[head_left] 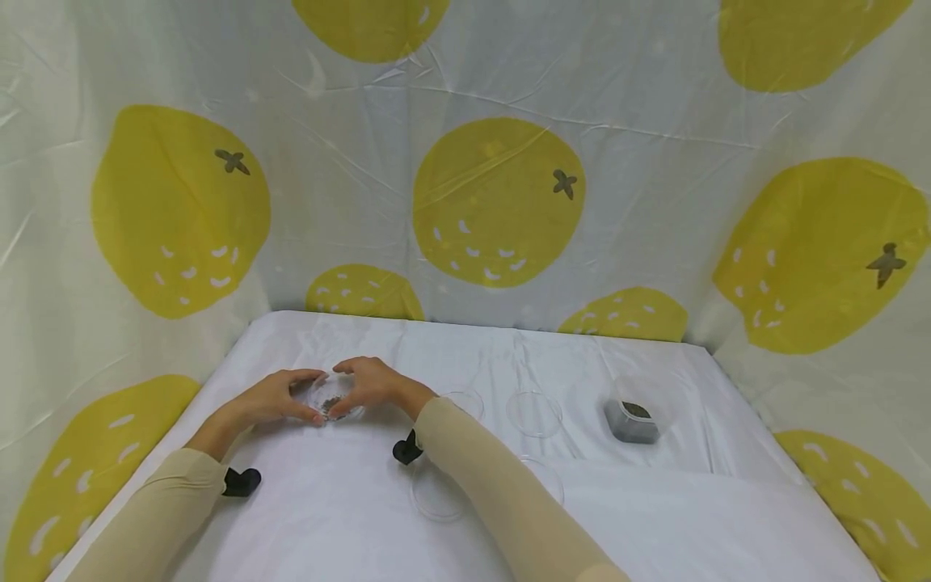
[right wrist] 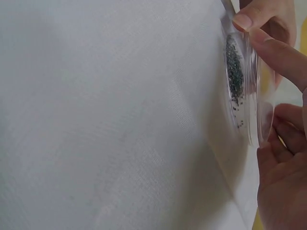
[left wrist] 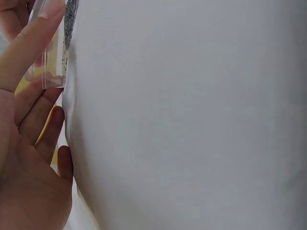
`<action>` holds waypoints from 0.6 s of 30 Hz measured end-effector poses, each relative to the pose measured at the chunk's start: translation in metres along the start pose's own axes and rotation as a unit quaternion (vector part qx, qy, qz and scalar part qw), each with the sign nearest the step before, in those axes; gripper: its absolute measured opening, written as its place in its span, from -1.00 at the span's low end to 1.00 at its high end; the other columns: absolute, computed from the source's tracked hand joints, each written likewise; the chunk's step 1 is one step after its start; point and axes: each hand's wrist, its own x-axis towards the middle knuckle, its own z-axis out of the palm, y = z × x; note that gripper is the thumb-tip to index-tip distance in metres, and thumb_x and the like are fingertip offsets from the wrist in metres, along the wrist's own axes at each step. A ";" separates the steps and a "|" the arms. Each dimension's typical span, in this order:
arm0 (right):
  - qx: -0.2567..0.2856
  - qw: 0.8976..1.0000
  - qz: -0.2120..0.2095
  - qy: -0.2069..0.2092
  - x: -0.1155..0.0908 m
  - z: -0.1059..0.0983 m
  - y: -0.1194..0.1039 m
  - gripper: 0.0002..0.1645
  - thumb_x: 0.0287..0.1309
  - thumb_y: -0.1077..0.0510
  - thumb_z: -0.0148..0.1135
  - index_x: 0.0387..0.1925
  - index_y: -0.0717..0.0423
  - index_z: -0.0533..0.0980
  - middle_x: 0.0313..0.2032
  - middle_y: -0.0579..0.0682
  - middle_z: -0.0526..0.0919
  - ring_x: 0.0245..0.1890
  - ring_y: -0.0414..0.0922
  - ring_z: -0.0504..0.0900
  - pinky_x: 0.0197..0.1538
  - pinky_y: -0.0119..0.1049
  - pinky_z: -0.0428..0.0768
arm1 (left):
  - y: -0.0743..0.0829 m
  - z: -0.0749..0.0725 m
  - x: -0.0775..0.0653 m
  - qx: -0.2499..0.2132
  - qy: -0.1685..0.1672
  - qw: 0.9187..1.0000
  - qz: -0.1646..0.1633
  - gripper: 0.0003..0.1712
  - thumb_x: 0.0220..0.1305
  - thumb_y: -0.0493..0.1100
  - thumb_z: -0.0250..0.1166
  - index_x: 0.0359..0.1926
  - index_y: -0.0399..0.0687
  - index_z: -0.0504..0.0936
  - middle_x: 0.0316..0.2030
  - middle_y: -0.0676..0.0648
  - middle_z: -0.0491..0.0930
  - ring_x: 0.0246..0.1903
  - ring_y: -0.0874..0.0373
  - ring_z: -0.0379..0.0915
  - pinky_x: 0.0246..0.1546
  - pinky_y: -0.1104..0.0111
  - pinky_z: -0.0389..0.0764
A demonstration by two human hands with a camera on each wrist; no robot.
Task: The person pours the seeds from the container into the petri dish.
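Note:
A clear petri dish [right wrist: 235, 76] with dark granules inside stands on the white cloth at the left. Its clear lid [right wrist: 265, 105] is over it; whether the lid is fully seated I cannot tell. On the left side, my left hand [head_left: 280, 394] holds the dish's rim between thumb and fingers. From the opposite side my right hand [head_left: 374, 381] grips the lid's edge, its thumb close to the left thumb. In the left wrist view the granules [left wrist: 69, 24] show as a dark strip low in the dish, partly cut off by the frame.
Clear round dish parts lie on the cloth: one [head_left: 534, 432] in the middle, others [head_left: 436, 517] near and partly behind the right sleeve [head_left: 494, 485]. A small tub [head_left: 631, 424] of dark granules stands at the right. A lemon-print curtain [head_left: 502, 89] surrounds the table.

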 end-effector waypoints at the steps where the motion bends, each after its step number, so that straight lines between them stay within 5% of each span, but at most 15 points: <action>1: -0.006 1.000 0.000 -0.002 0.000 0.000 0.000 0.03 -0.06 -0.19 0.68 0.43 -0.03 0.45 0.35 -0.11 0.52 0.36 -0.22 0.41 0.33 -0.35 0.39 | 0.000 0.000 0.000 -0.002 0.000 1.000 0.001 0.04 -0.06 0.05 0.71 0.39 -0.29 0.47 0.39 -0.43 0.35 0.41 -0.40 0.13 0.34 -0.29 0.20; 18: -0.052 0.998 -0.012 -0.034 0.005 -0.009 -0.008 0.02 -0.03 -0.20 0.65 0.42 0.04 0.46 0.35 -0.12 0.51 0.38 -0.22 0.39 0.35 -0.38 0.36 | 0.001 0.000 0.005 -0.028 -0.011 1.000 -0.005 0.05 -0.11 -0.02 0.73 0.37 -0.31 0.46 0.38 -0.41 0.35 0.41 -0.38 0.12 0.35 -0.26 0.14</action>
